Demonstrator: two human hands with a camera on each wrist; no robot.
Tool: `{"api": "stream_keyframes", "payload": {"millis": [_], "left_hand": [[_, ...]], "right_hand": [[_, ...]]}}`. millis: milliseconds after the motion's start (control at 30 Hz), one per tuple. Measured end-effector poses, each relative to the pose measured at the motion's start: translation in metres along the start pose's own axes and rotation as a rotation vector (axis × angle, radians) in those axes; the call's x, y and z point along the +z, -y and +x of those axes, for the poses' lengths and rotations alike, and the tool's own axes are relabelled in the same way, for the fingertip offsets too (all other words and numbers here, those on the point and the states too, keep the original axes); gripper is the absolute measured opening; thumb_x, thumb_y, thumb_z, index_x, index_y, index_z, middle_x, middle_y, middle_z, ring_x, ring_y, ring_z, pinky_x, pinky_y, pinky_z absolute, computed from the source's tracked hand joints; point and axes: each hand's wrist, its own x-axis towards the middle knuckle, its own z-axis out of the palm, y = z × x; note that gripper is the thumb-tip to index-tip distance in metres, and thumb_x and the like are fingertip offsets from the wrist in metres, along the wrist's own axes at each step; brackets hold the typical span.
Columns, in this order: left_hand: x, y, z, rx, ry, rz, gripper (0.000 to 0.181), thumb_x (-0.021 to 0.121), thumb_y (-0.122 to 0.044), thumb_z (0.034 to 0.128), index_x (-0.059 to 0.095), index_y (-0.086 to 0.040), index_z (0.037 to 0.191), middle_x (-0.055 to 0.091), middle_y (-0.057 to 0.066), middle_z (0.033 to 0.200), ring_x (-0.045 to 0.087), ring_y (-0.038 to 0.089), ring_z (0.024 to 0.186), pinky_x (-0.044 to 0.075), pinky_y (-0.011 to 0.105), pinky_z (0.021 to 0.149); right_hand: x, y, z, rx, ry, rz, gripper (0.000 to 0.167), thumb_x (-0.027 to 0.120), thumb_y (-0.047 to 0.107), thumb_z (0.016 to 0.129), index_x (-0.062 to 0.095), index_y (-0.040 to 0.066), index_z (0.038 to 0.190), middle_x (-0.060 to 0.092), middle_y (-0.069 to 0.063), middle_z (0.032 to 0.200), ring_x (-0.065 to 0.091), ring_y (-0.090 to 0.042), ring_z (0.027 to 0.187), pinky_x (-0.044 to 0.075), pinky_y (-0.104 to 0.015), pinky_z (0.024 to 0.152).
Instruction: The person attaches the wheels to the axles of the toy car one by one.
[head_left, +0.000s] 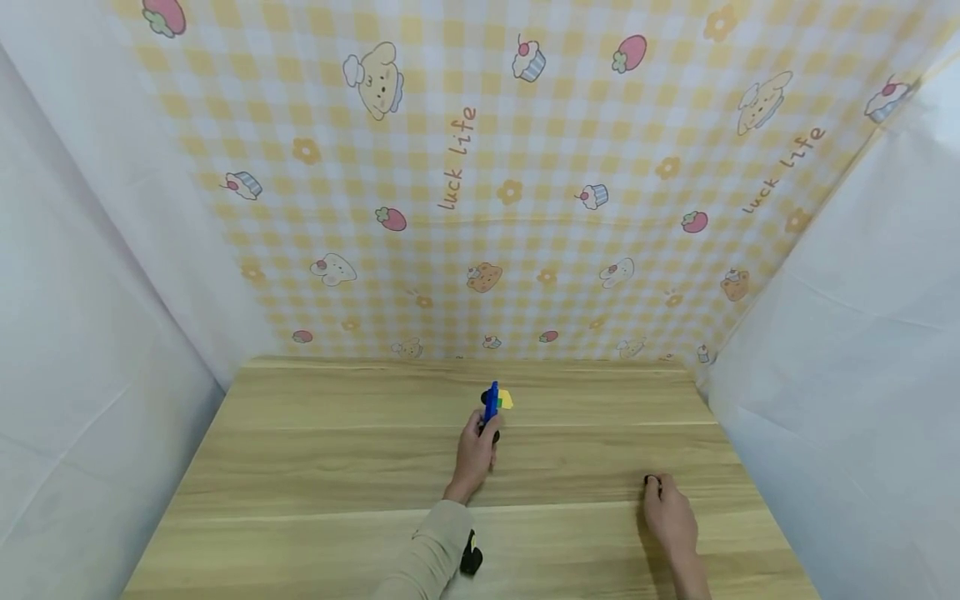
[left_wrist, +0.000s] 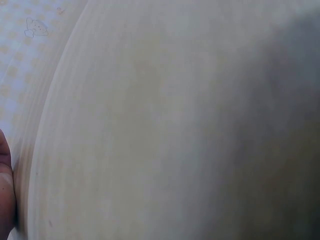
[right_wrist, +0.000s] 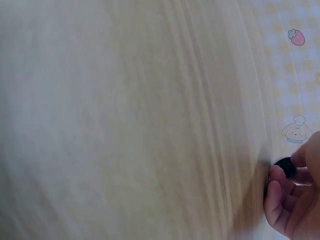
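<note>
Near the middle of the table my left hand (head_left: 477,450) grips a blue toy piece (head_left: 491,403) with black round wheels (head_left: 485,398) on it. A yellow part (head_left: 506,400) and a bit of green show on its right side. My right hand (head_left: 670,512) is low over the table at the right, pinching a small black round piece (right_wrist: 286,166), likely a wheel, between thumb and fingers. Only an edge of the left hand (left_wrist: 6,195) appears in the left wrist view, and its toy is out of sight there.
Beside my left forearm lies a black piece (head_left: 471,558) with a yellow mark, partly hidden by the sleeve. The wooden table (head_left: 322,454) ends at a yellow checked cloth (head_left: 465,242) at the back. White sheets (head_left: 75,333) hang at both sides.
</note>
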Motion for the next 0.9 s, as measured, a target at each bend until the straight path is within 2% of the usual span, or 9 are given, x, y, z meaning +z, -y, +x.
{"api": "stream_keyframes", "payload": {"millis": [200, 400, 433, 533, 633, 667, 733, 833, 900], "left_hand": [[0.001, -0.003, -0.003, 0.010, -0.017, 0.010, 0.036, 0.050, -0.026, 0.1058, 0.052, 0.008, 0.117, 0.045, -0.001, 0.063, 0.041, 0.011, 0.045, 0.040, 0.025, 0.041], [0.000, -0.002, -0.001, 0.011, -0.017, 0.017, 0.035, 0.050, -0.027, 0.1054, 0.052, 0.005, 0.120, 0.046, 0.001, 0.065, 0.043, 0.014, 0.047, 0.044, 0.029, 0.042], [0.000, -0.002, -0.001, 0.011, -0.019, 0.012, 0.035, 0.051, -0.027, 0.1054, 0.052, 0.003, 0.122, 0.049, 0.007, 0.066, 0.044, 0.015, 0.047, 0.044, 0.030, 0.042], [0.001, 0.013, 0.005, 0.011, -0.041, -0.006, 0.035, 0.050, -0.032, 0.1051, 0.050, -0.005, 0.127, 0.056, 0.023, 0.077, 0.047, 0.014, 0.050, 0.046, 0.028, 0.043], [0.002, 0.026, 0.011, 0.005, -0.048, -0.035, 0.036, 0.047, -0.033, 0.1062, 0.052, -0.003, 0.127, 0.058, 0.037, 0.094, 0.052, 0.014, 0.055, 0.048, 0.027, 0.046], [0.002, 0.029, 0.012, 0.000, -0.046, -0.050, 0.037, 0.046, -0.032, 0.1065, 0.052, -0.001, 0.126, 0.058, 0.038, 0.097, 0.054, 0.014, 0.058, 0.051, 0.029, 0.048], [0.000, 0.023, 0.011, -0.006, -0.022, -0.073, 0.038, 0.042, -0.026, 0.1078, 0.053, 0.006, 0.124, 0.057, 0.041, 0.102, 0.059, 0.018, 0.064, 0.057, 0.037, 0.055], [-0.001, 0.010, 0.007, -0.006, 0.012, -0.114, 0.037, 0.037, -0.018, 0.1081, 0.051, 0.014, 0.122, 0.055, 0.043, 0.106, 0.064, 0.031, 0.075, 0.059, 0.052, 0.070], [-0.001, 0.004, 0.005, 0.001, 0.027, -0.123, 0.038, 0.035, -0.016, 0.1081, 0.049, 0.016, 0.122, 0.055, 0.042, 0.108, 0.064, 0.041, 0.085, 0.057, 0.056, 0.080]], "right_hand": [[0.001, -0.004, 0.000, -0.024, -0.024, 0.011, 0.036, 0.042, 0.018, 0.104, 0.054, -0.011, 0.122, 0.066, -0.031, 0.103, 0.065, -0.035, 0.083, 0.049, -0.041, 0.062], [0.002, -0.003, -0.001, -0.012, -0.012, 0.036, 0.036, 0.045, 0.022, 0.104, 0.056, -0.008, 0.119, 0.066, -0.020, 0.093, 0.057, -0.021, 0.069, 0.042, -0.031, 0.056], [0.003, -0.003, -0.001, -0.010, -0.020, 0.045, 0.036, 0.046, 0.023, 0.103, 0.057, -0.008, 0.118, 0.066, -0.018, 0.091, 0.056, -0.019, 0.068, 0.042, -0.031, 0.056], [0.007, 0.001, -0.003, -0.002, -0.064, 0.084, 0.034, 0.048, 0.026, 0.103, 0.059, -0.004, 0.112, 0.064, -0.013, 0.087, 0.054, -0.017, 0.067, 0.041, -0.030, 0.057], [0.013, 0.007, -0.004, -0.005, -0.125, 0.139, 0.029, 0.050, 0.025, 0.102, 0.061, -0.002, 0.104, 0.062, -0.010, 0.083, 0.052, -0.015, 0.068, 0.040, -0.027, 0.060], [0.014, 0.009, -0.004, -0.001, -0.128, 0.168, 0.028, 0.051, 0.024, 0.102, 0.061, -0.002, 0.103, 0.062, -0.009, 0.082, 0.052, -0.014, 0.068, 0.040, -0.026, 0.060], [0.017, 0.015, -0.003, 0.012, -0.103, 0.247, 0.027, 0.053, 0.024, 0.102, 0.060, -0.002, 0.102, 0.060, -0.006, 0.080, 0.051, -0.011, 0.066, 0.041, -0.025, 0.059], [0.020, 0.026, 0.000, 0.049, 0.004, 0.452, 0.029, 0.054, 0.026, 0.103, 0.058, -0.002, 0.106, 0.056, -0.002, 0.074, 0.051, -0.009, 0.061, 0.045, -0.024, 0.056], [0.021, 0.035, 0.002, 0.088, 0.088, 0.588, 0.028, 0.056, 0.028, 0.102, 0.056, 0.000, 0.104, 0.054, 0.001, 0.070, 0.051, -0.009, 0.058, 0.047, -0.024, 0.055]]}}
